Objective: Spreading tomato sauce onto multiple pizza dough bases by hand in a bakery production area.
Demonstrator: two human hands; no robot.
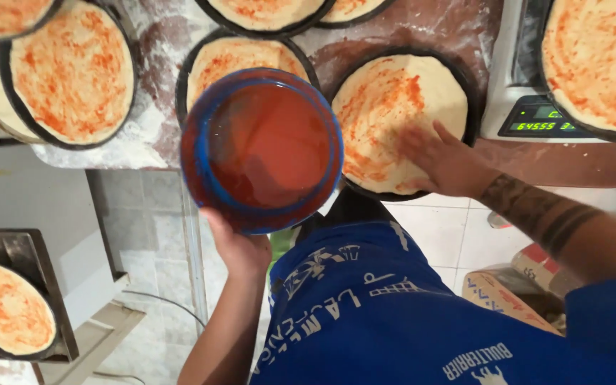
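From the head camera, my left hand holds the blue sauce bowl from beneath, grip closed around its base, out over the near edge of the tabletop. The bowl sits roughly level and the tomato sauce inside lies well below the rim. My right hand lies flat and open, fingers spread, holding nothing, pressed onto the dough round in its dark pan near the middle of the tabletop's near edge. The sauce on that round lies in streaks, heaviest toward the far right, with bare dough along the left and near parts.

To do this spreading well, I judge the palm should sweep in loose circles from the thick patch toward the pale areas, staying light so the dough does not drag or tear, and stopping short of the crust edge. The bowl should stay level while my eyes are on the other hand.

Other sauced rounds sit along the far edge and at the left; one rests on a scale at the right, another on a lower shelf to my left.
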